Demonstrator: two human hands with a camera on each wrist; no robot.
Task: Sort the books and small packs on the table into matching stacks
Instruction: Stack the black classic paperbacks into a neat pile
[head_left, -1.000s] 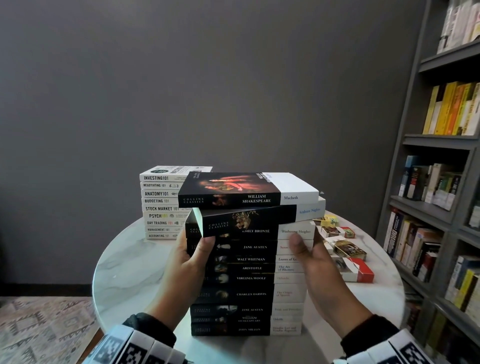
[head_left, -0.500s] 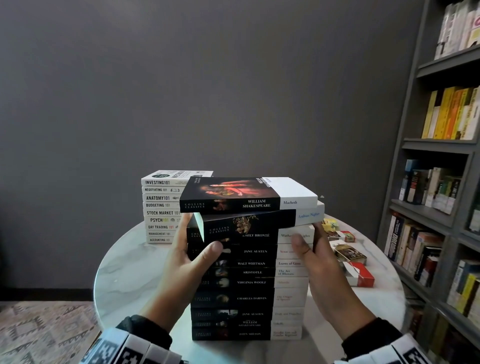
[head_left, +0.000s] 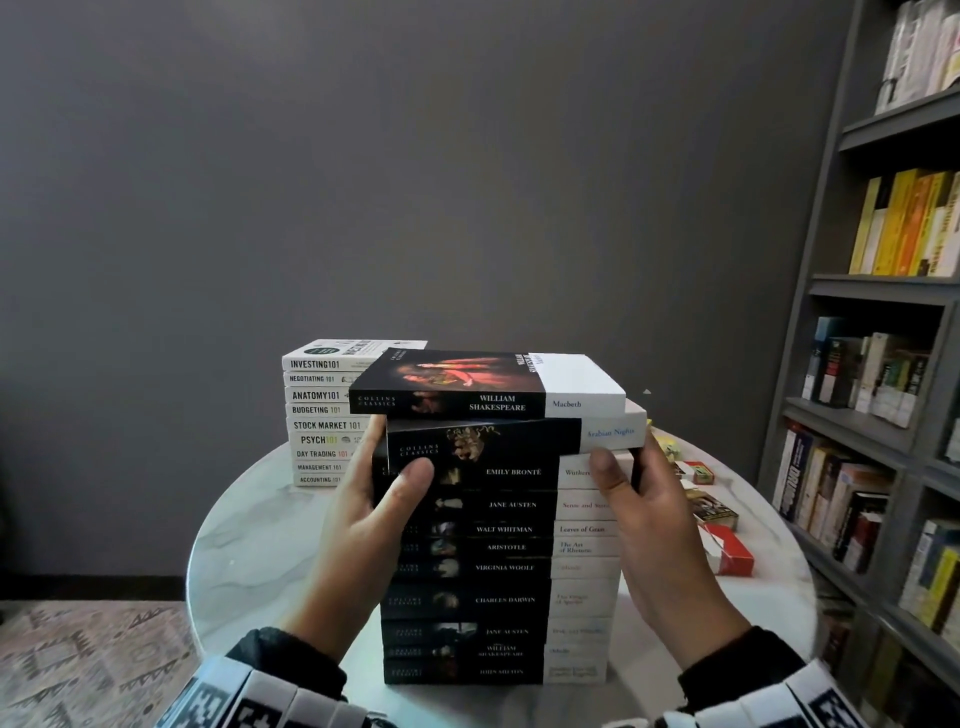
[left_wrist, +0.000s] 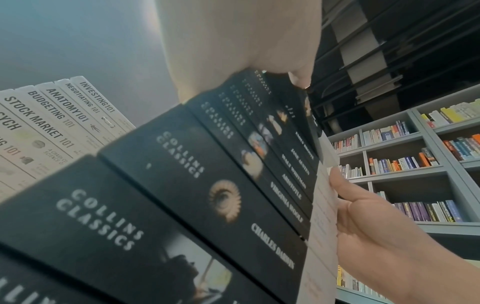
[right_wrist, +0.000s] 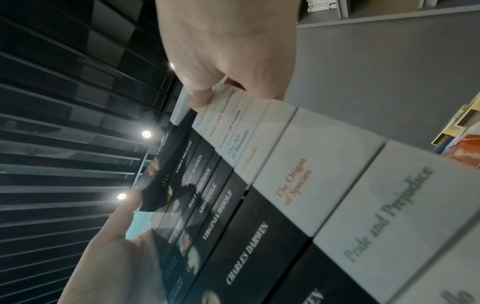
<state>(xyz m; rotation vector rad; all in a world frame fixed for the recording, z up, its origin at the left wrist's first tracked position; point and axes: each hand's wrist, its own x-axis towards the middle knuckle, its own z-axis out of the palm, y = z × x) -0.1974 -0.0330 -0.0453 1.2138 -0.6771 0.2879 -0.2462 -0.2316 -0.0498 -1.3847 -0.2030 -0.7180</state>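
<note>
Collins Classics stack (head_left: 498, 566) standing mid-table (head_left: 249, 540), top two books skewed. Left hand (head_left: 363, 519) and right hand (head_left: 649, 525) clamp its upper sides, thumbs across the spines (fingers hidden behind). Best squared with even inward pressure, keeping Macbeth (head_left: 488, 384) from sliding.

bare marble table (head_left: 249, 545) left of the black stack (head_left: 467, 597); small packs (head_left: 719, 540) crowding right

The dark book stack (head_left: 498, 566) hides the right ends of the white stack (head_left: 324, 415) behind it; its lowest titles blur.
</note>
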